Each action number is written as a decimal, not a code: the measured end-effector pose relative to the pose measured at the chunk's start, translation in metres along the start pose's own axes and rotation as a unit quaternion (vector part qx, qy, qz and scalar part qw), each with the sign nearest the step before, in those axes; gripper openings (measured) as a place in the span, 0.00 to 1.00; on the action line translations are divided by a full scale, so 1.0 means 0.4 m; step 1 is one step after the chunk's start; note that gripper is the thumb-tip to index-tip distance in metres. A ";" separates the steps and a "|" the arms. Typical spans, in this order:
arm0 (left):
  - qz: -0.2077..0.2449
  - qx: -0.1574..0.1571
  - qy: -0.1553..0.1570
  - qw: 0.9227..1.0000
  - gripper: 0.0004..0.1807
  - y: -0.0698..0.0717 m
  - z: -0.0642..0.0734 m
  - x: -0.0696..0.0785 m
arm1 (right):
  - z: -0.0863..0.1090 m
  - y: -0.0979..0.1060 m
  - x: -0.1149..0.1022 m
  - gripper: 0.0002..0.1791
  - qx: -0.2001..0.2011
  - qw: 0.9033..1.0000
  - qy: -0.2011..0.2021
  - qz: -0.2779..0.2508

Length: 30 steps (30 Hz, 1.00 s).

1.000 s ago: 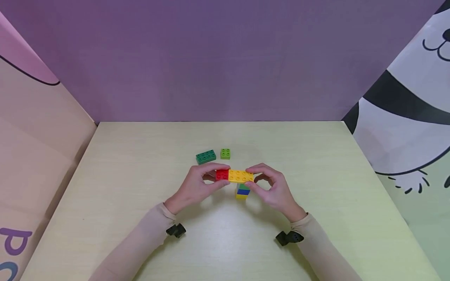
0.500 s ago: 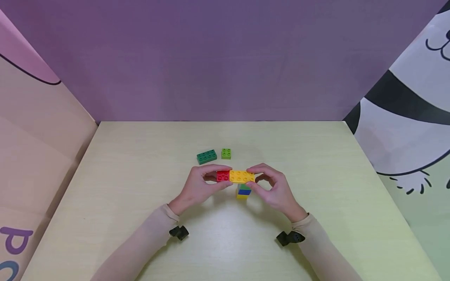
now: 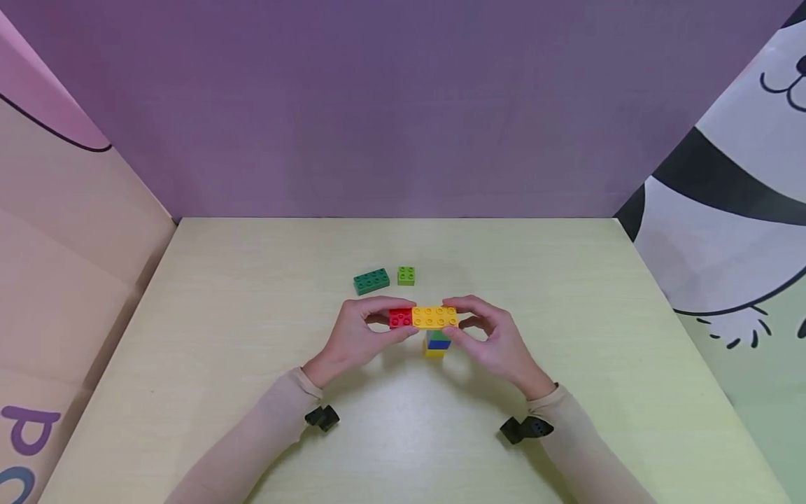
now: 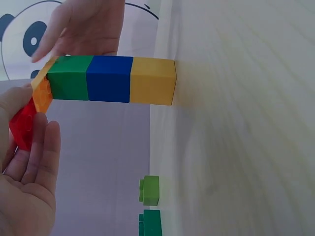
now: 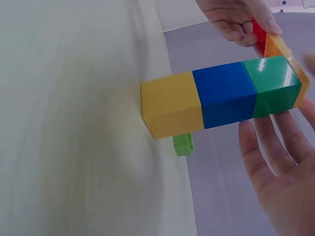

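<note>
My left hand (image 3: 352,332) pinches a red toy brick (image 3: 400,318) between thumb and fingers. Against its right side lies a yellow flat brick (image 3: 434,318), whose right end my right hand (image 3: 497,343) pinches at the front and back edges. Beneath the yellow flat brick rises an upright stack: a green brick (image 5: 273,86) on top, a blue brick (image 5: 225,93) in the middle and a yellow brick (image 5: 172,105) on the table. In the left wrist view, the red brick (image 4: 23,125) sticks out sideways past the stack. Several fingers of the right hand are spread below the flat brick, beside the stack.
Behind the hands, a dark green brick (image 3: 371,281) and a small light green brick (image 3: 406,276) lie on the pale wooden table (image 3: 252,280). A purple wall (image 3: 403,105) rises at its far edge. Printed panels flank both sides, one with a panda.
Both wrists have shifted slightly to the right. The hands keep hold of the red brick and the yellow flat brick, which stay over the stack.
</note>
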<state>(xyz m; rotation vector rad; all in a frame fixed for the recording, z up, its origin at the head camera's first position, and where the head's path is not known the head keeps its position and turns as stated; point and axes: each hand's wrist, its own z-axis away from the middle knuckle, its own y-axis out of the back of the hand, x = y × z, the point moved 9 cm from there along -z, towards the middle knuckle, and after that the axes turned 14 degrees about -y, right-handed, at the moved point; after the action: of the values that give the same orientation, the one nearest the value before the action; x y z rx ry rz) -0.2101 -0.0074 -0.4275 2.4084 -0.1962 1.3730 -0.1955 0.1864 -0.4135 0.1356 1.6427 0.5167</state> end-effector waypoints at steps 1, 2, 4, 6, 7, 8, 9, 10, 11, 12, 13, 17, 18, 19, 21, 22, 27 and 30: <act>0.000 -0.001 0.002 1.000 0.18 0.000 0.000 -0.001 | -0.002 0.004 -0.001 0.23 0.000 1.000 -0.002 0.007; 0.001 -0.001 0.005 1.000 0.18 0.000 0.000 -0.003 | -0.006 0.009 -0.002 0.23 0.001 1.000 -0.005 0.009; 0.001 -0.001 0.010 1.000 0.19 0.001 0.000 -0.004 | -0.018 0.022 -0.005 0.20 0.007 1.000 -0.014 0.019; 0.003 0.000 0.013 1.000 0.19 0.002 -0.001 -0.004 | -0.035 0.035 -0.005 0.16 0.017 0.998 -0.026 0.052; 0.005 0.000 0.014 1.000 0.19 0.003 -0.001 -0.003 | -0.046 0.040 -0.004 0.15 0.020 0.996 -0.033 0.074; 0.005 0.000 0.014 1.000 0.19 0.004 -0.002 -0.002 | -0.057 0.043 -0.003 0.14 0.019 0.994 -0.039 0.097; 0.003 0.000 0.015 1.000 0.19 0.005 -0.002 -0.002 | -0.069 0.044 -0.001 0.13 0.017 0.991 -0.043 0.125; 0.003 0.000 0.015 1.000 0.20 0.005 -0.002 -0.001 | -0.082 0.044 -0.001 0.13 0.012 0.987 -0.045 0.153; 0.002 0.000 0.015 1.000 0.20 0.006 -0.003 0.000 | -0.095 0.042 0.000 0.12 0.006 0.982 -0.047 0.181; 0.000 0.000 0.016 1.000 0.20 0.006 -0.003 0.000 | -0.109 0.040 0.001 0.12 -0.002 0.979 -0.047 0.200; -0.003 0.000 0.016 1.000 0.20 0.008 -0.003 0.000 | -0.123 0.037 0.002 0.12 -0.011 0.975 -0.046 0.217; -0.003 0.000 0.016 1.000 0.20 0.009 -0.005 0.001 | -0.183 0.025 0.003 0.14 -0.040 0.962 -0.042 0.266; -0.003 0.001 0.015 1.000 0.19 0.010 -0.005 0.002 | -0.198 0.019 0.002 0.16 -0.048 0.959 -0.039 0.278; -0.002 0.001 0.014 1.000 0.19 0.011 -0.005 0.003 | -0.213 0.012 0.002 0.17 -0.054 0.954 -0.035 0.291; -0.002 0.002 0.013 1.000 0.19 0.012 -0.005 0.005 | -0.242 -0.005 0.001 0.20 -0.067 0.948 -0.030 0.311; -0.002 0.003 0.012 1.000 0.19 0.013 -0.005 0.007 | -0.256 -0.016 0.002 0.21 -0.073 0.944 -0.030 0.320; 0.009 0.004 0.004 1.000 0.19 0.011 -0.004 0.012 | -0.309 -0.087 0.005 0.22 -0.116 0.932 -0.026 0.344; 0.011 0.005 0.001 1.000 0.18 0.008 -0.001 0.011 | -0.327 -0.138 0.009 0.20 -0.139 0.925 -0.025 0.352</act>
<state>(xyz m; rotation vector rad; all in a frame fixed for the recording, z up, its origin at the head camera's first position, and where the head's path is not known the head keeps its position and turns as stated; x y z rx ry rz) -0.2092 -0.0102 -0.4226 2.4198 -0.2167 1.3891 -0.3108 0.1060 -0.4323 0.5330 1.4229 1.2744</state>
